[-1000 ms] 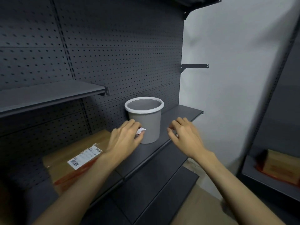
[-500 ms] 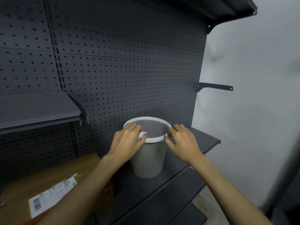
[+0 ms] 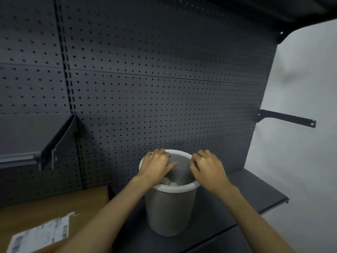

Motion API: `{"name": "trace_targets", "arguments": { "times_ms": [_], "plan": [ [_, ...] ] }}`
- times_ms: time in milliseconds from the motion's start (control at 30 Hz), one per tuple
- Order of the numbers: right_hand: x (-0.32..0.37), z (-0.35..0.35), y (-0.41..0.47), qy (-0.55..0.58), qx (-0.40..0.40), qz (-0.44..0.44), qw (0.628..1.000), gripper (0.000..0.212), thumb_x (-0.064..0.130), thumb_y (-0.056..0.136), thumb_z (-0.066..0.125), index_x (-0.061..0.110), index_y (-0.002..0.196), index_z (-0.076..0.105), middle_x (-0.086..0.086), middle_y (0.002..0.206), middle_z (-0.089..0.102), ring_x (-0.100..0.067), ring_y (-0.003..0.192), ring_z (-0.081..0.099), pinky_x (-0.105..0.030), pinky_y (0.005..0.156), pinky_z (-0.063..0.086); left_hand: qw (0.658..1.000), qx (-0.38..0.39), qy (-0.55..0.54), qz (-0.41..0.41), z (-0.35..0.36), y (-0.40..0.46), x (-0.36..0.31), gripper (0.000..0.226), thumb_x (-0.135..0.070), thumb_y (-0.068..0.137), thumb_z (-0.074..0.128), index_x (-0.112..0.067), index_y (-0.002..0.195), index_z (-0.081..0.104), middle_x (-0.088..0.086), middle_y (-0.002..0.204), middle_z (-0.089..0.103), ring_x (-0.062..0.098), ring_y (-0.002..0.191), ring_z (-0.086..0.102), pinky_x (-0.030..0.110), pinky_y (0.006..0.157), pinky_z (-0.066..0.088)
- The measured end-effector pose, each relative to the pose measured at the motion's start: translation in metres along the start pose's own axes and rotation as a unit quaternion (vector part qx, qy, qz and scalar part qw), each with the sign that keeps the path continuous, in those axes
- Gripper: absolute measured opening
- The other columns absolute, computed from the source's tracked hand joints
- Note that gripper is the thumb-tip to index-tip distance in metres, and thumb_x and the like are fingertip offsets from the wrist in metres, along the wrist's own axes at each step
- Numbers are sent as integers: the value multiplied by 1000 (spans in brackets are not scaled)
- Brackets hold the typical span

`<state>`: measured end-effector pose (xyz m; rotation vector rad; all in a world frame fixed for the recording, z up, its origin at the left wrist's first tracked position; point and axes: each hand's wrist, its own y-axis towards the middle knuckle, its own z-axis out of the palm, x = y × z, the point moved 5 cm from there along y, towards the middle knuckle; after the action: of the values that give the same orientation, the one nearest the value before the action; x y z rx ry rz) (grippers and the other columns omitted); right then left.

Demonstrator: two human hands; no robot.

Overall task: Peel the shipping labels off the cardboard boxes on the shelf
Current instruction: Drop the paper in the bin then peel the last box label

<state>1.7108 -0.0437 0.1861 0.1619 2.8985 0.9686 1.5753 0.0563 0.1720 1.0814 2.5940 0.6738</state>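
Head view: both hands (image 3: 156,166) (image 3: 208,168) loose-fingered, empty, over bin (image 3: 170,207) holding white scraps (image 3: 170,182).

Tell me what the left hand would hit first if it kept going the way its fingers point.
The left hand sits over the grey bin with fingers angled toward its far inner wall. Carrying on, it would probably meet that wall or the white rim, with the pegboard behind. Depth is hard to judge.
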Motion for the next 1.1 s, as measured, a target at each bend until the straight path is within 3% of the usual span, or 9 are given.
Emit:
{"name": "trace_targets", "arguments": {
  "times_ms": [133,300,500,800,1100],
  "plan": [
    [-6,4,6,23,-12,-36,999,11,17,86,58,9,81,64,-6,79,62,-25,73,55,-37,63,46,998,-22,61,-18,-2,-4,-7,42,-45,100,34,-18,113,62,3,114,61,22,108,54,36,89,40],
    [19,10,0,110,-28,-85,990,14,22,84,62,11,75,62,-5,79,63,-24,73,55,-34,65,44,989,-93,108,-39,-26,-51,3,30,-41,95,44,-17,89,61,2,88,63,22,83,59,36,70,43],
    [105,20,-10,218,5,-180,959,23,31,92,54,13,79,58,-3,84,59,-24,84,52,-35,71,39,965,-85,222,-110,-71,-146,57,26,-38,92,52,-17,76,55,1,76,58,24,77,55,36,66,43],
    [255,32,-39,272,48,-272,922,28,43,95,46,21,83,56,5,89,58,-17,89,53,-33,81,41,921,-53,278,-266,-135,-297,154,32,-41,91,43,-19,73,57,-2,73,58,22,75,57,34,64,43],
    [375,54,-60,241,99,-270,927,29,46,97,42,20,88,54,4,98,59,-17,96,52,-31,86,37,937,-28,263,-226,-134,-360,227,29,-39,92,47,-20,74,58,-3,74,56,19,76,56,32,64,43]
  ]
}}
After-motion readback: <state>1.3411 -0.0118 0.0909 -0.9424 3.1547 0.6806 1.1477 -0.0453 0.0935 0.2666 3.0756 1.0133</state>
